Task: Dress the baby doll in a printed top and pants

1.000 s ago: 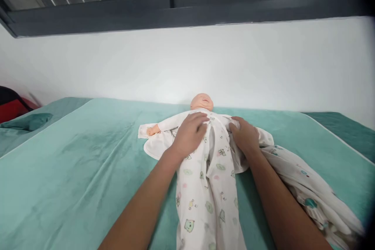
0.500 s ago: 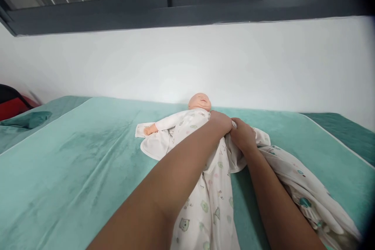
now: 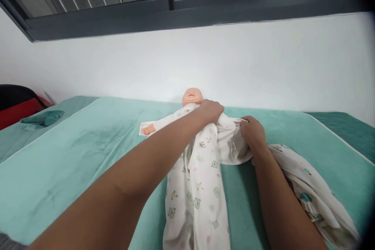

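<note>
A baby doll (image 3: 192, 96) lies on its back in a white bear-print sleepsuit (image 3: 205, 172). Beneath its upper body a white baby jacket (image 3: 234, 144) is spread out, one side showing at the right. My left hand (image 3: 211, 110) is closed at the doll's shoulder by the neck, gripping the sleepsuit there; its fingertips are hidden. Farther right, my right hand (image 3: 253, 131) pinches the jacket's sleeve. At the left, the doll's hand (image 3: 149, 129) pokes out over the jacket's other sleeve. My left forearm covers part of the doll's trunk.
A bunched white printed cloth (image 3: 316, 195) lies beside my right forearm. The green bedspread (image 3: 82, 152) reaches the white wall (image 3: 131, 66) under a dark window frame (image 3: 102, 19). A red and black item (image 3: 20, 107) and a folded green cloth (image 3: 43, 118) are at far left.
My hands were together at the doll's right-side sleeve. Now they are apart: the left has moved back to the shoulder, the right outward with the jacket sleeve. The view has shifted slightly.
</note>
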`<state>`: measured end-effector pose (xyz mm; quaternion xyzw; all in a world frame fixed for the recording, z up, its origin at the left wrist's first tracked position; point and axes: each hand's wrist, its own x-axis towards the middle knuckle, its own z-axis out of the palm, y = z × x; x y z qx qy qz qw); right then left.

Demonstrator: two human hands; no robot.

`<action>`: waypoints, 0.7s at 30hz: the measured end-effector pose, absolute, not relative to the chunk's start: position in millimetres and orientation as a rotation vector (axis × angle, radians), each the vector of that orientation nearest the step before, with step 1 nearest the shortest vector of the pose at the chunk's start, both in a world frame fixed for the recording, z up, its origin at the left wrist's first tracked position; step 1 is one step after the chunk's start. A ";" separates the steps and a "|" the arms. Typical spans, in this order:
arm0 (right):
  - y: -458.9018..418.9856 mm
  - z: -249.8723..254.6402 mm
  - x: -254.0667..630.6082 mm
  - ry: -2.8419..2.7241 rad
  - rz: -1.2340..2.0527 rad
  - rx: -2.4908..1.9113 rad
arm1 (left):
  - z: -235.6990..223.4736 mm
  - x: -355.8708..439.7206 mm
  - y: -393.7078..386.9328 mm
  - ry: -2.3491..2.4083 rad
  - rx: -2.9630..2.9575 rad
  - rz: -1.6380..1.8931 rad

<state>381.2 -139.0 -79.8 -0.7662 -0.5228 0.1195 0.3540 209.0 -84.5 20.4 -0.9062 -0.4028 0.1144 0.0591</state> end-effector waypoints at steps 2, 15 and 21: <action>-139.9 -80.4 382.8 -1.299 0.327 -1.941 | 29.2 200.3 -89.2 -1.240 -2.718 0.329; -141.7 -83.6 383.7 -0.946 0.691 -1.521 | 35.5 180.2 -96.7 -1.412 -2.656 0.271; -136.9 -84.3 381.8 -0.868 0.644 -1.348 | 31.9 171.9 -88.0 -1.444 -2.660 0.232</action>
